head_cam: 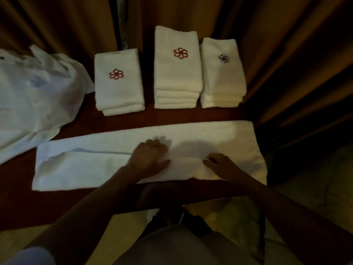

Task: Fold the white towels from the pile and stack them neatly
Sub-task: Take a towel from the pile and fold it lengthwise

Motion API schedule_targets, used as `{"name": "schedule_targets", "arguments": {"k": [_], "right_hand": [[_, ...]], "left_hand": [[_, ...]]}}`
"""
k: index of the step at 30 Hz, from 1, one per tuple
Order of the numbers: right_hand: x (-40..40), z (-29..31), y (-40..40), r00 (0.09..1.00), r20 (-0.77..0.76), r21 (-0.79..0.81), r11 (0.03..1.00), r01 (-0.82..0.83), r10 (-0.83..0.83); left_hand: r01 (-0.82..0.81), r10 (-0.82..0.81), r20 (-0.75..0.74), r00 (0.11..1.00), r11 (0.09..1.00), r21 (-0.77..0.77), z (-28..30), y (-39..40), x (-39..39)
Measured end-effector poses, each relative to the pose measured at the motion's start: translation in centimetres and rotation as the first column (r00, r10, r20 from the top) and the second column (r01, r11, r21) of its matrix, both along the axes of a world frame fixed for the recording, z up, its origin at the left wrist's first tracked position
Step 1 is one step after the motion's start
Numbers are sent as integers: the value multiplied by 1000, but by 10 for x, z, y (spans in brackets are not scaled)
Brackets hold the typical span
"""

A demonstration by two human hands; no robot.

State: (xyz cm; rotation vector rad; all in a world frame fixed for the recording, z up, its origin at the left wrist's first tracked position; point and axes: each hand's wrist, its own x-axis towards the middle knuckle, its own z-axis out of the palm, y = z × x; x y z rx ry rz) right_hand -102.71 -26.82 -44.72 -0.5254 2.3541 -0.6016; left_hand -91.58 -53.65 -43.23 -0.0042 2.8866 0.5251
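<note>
A long white towel (91, 161) lies flat across the dark red table, folded lengthwise with the near flap laid over it. My left hand (150, 158) presses flat on the towel's middle, fingers spread. My right hand (219, 162) rests just to the right and seems to pinch the edge of the folded flap. Behind the towel stand three stacks of folded white towels: a left stack (118, 83) with a red flower logo, a taller middle stack (177, 69) with a red logo, and a right stack (222, 73) with a dark logo.
A loose heap of unfolded white cloth (36, 96) covers the table's left end. Brown curtains (277, 44) hang close behind and to the right. The table's front edge (172, 196) runs just before my legs, with carpet below.
</note>
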Motion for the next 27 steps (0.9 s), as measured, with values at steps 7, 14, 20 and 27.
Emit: {"name": "schedule_targets", "arguments": {"k": [7, 14, 20, 27], "right_hand": [[-13, 25, 32, 922, -96, 357, 877, -321, 376], [-69, 50, 108, 952, -218, 471, 878, -88, 213], [-115, 48, 114, 981, -157, 4, 993, 120, -117], [-118, 21, 107, 949, -55, -243, 926, 289, -311]], "left_hand": [[46, -46, -1, 999, 996, -75, -6, 48, -34], [-36, 49, 136, 990, 995, -96, 2, 35, -48], [-72, 85, 220, 972, 995, -68, 11, 45, -63], [-132, 120, 142, 983, 988, 84, -3, 117, -108]]}}
